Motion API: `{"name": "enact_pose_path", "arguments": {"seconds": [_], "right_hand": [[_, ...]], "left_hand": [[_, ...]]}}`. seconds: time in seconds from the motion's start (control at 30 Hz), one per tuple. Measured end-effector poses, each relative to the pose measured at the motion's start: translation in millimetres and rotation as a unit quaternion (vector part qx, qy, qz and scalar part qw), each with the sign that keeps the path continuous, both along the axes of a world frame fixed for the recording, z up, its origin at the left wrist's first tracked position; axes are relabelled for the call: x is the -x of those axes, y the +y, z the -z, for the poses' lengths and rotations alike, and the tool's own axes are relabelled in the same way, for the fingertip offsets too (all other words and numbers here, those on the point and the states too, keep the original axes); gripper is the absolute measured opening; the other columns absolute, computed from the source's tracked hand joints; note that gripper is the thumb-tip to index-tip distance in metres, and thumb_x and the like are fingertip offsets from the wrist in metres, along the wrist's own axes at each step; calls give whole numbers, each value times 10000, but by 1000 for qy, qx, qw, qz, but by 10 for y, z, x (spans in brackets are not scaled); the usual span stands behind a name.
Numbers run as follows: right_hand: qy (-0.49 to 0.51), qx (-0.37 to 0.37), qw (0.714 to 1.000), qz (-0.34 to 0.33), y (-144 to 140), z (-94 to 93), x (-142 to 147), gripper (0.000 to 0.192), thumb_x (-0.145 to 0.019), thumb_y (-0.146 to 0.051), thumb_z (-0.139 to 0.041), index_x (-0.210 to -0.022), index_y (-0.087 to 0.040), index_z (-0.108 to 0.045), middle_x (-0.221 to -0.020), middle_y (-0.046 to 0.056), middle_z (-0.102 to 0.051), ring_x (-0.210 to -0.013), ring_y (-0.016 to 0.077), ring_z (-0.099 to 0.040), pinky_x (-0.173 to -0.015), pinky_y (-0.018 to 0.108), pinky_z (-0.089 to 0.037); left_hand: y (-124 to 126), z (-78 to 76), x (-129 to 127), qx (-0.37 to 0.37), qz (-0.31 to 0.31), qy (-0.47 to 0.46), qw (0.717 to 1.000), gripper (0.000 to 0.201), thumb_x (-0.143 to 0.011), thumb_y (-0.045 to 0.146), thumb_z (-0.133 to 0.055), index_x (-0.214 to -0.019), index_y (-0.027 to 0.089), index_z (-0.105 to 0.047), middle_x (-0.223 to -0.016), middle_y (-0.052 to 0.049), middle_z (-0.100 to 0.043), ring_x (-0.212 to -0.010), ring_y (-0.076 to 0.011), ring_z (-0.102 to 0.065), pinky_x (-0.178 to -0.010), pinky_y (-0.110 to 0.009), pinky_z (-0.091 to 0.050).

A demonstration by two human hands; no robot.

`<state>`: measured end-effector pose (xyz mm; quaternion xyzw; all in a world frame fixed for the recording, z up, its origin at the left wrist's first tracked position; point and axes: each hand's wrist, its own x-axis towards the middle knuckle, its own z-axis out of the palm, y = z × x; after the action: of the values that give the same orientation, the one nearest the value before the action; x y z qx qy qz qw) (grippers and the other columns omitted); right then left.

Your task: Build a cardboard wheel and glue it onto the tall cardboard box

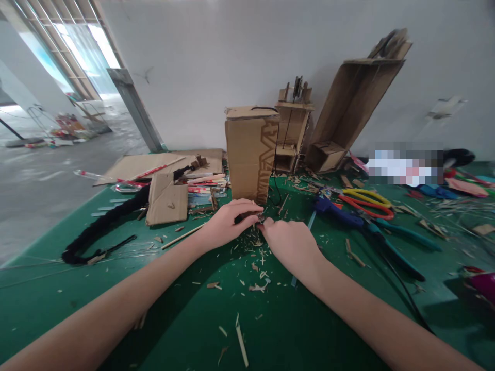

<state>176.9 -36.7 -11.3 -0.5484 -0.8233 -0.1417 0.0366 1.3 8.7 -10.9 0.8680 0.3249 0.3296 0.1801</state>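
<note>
Green covers the table (301,330), set against a grey-white wall (185,67). At its middle, my left hand (228,221) is half curled, thumb and fingertips nearly meeting my right hand (292,242), which is bunched tight, over a small dark piece (260,218) between them. My fingers cover so much of it that I cannot tell its shape or which way it points. Just beside my left hand lies the long axis of a slim wooden stick (181,237), slanting from a free end at near left to far right; whether I grip it is hidden. Pale shavings (263,275) are scattered below my fingers. Just beyond stands an upright cardboard box (247,154), its long axis vertical, with brown lettering (266,154) turned sideways that I cannot read surely. Farther right lie a yellow handle (359,191), an orange handle (361,210) and teal-handled pliers (410,235).
</note>
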Motion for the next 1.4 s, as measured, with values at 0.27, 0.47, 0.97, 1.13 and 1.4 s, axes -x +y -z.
{"name": "enact_pose_path", "arguments": {"seconds": [0.27, 0.47, 0.97, 1.13, 1.4], "right_hand": [[-6, 21, 1000, -16, -56, -25, -22, 332, -955, -280, -390, -785, -130, -633, -578, 101, -676, -533, 236, -672, -443, 261, -311], [-2, 13, 1000, 11, -74, -23, 9, 301, -956, -262, -378, -837, -115, -612, -588, 116, -679, -557, 232, -682, -463, 255, -377], [3, 29, 1000, 10, -90, -25, -4, 353, -970, -274, -329, -893, -105, -629, -616, 122, -679, -555, 238, -678, -446, 261, -374], [9, 31, 999, 25, -43, -12, 21, 351, -967, -266, -340, -895, -89, -634, -599, 117, -672, -548, 207, -670, -469, 248, -383], [8, 54, 999, 4, -54, -43, 9, 315, -943, -257, -402, -798, -125, -649, -593, 105, -677, -557, 222, -677, -467, 258, -385]], "left_hand": [[-26, -20, 1, -4, -16, 13, 1000, 287, -904, 316, -486, -1107, 200, -652, -1098, -74, -678, -1066, -194, -589, -951, -379, -464], [-65, -48, 0, 11, 7, 17, 1000, 352, -934, 199, -352, -1154, 148, -622, -1165, -95, -628, -1100, -167, -570, -983, -326, -448], [-39, -45, -7, 18, 7, -6, 1000, 270, -917, 274, -452, -1102, 196, -632, -1091, -77, -648, -1014, -171, -599, -920, -344, -476], [-36, -36, 1, 25, -1, -8, 1000, 283, -917, 265, -443, -1098, 192, -647, -1102, -80, -647, -1036, -179, -595, -939, -350, -468], [-55, -50, 11, 22, -3, 2, 1000, 320, -920, 229, -404, -1129, 177, -641, -1120, -88, -626, -1037, -174, -588, -939, -332, -468]]}}
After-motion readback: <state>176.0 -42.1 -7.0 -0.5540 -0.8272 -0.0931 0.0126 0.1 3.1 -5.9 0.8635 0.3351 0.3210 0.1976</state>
